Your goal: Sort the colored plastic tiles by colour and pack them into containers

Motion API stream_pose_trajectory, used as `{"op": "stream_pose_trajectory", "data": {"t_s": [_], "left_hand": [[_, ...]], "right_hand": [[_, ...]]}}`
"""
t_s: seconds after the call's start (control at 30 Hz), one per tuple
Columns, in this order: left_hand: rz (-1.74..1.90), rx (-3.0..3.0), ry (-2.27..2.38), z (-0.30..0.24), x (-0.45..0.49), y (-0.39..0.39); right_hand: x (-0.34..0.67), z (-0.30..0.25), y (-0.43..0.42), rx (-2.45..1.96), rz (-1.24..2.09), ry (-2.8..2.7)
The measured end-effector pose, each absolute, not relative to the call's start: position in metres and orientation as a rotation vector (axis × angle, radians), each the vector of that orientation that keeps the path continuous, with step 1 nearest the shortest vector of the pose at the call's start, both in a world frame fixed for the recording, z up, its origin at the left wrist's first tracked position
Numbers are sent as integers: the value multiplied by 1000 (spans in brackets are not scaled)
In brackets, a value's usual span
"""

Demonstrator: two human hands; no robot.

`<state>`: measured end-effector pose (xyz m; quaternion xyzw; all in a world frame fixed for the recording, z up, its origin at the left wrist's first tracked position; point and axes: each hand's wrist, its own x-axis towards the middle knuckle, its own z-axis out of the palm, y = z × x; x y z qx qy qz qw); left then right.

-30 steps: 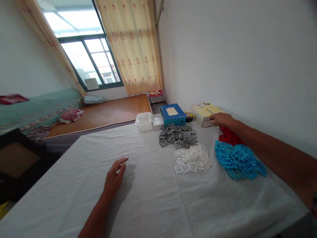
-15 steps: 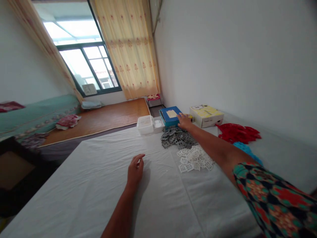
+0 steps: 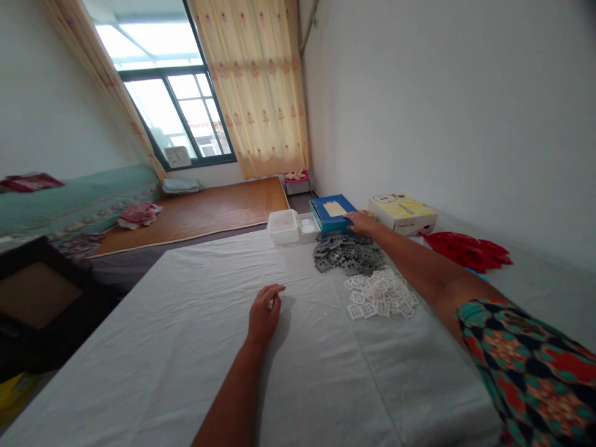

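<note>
Blue box (image 3: 326,208) set at one o'clock on table (image 3: 200,298), contents hidden, right edge reached by right hand (image 3: 363,221), finger grip indiscernible, translucent tub (image 3: 283,228) placed at twelve, left hand (image 3: 263,313) loosely curled, thumb parted from fingers.

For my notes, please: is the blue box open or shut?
Apparently shut: the blue box has its labelled top lying flat across it.

Bright window (image 3: 165,74) beside yellow curtain (image 3: 255,87)
</note>
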<state>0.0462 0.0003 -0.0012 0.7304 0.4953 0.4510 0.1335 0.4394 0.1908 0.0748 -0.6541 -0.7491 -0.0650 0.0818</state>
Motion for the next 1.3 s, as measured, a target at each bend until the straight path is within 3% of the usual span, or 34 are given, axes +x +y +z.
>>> {"op": "stream_pose_trajectory", "data": {"t_s": [0.4,0.67,1.3], "left_hand": [[1319,2145,1421,-1,46,-2],[1287,2150,1387,-2,49,-4],[1263,2144,1371,2,54,-11]], "right_hand": [[413,87,185,-2069,-256,-2169],[307,94,187,-1582,-366,-2468],[207,70,214,-1756,-359,-2492]]}}
